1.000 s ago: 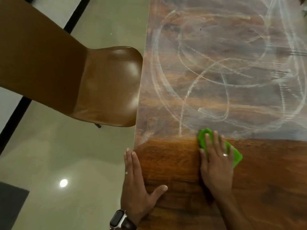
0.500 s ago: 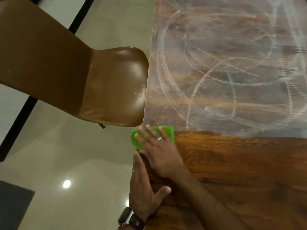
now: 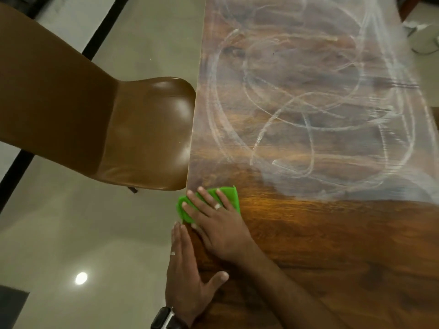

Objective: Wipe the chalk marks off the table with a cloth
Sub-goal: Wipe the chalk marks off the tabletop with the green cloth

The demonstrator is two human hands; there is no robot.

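White chalk marks (image 3: 308, 119) loop across the far part of the dark wooden table (image 3: 332, 245); the near strip shows bare wood grain. A bright green cloth (image 3: 231, 195) lies at the table's left edge, partly hanging past it. My right hand (image 3: 217, 224) presses flat on the cloth with straight, spread fingers and a ring on one finger. Just below it, my left hand (image 3: 187, 276) rests flat along the left edge, thumb on the tabletop, a watch on the wrist.
A brown chair (image 3: 95, 129) stands at the table's left side, its seat touching the edge. Pale glossy floor (image 3: 83, 233) lies to the left. Some white objects (image 3: 422, 36) sit beyond the table's far right corner.
My right hand slid the cloth left from the table's middle to its left edge, clearing chalk near that corner. The left hand stayed at the edge.
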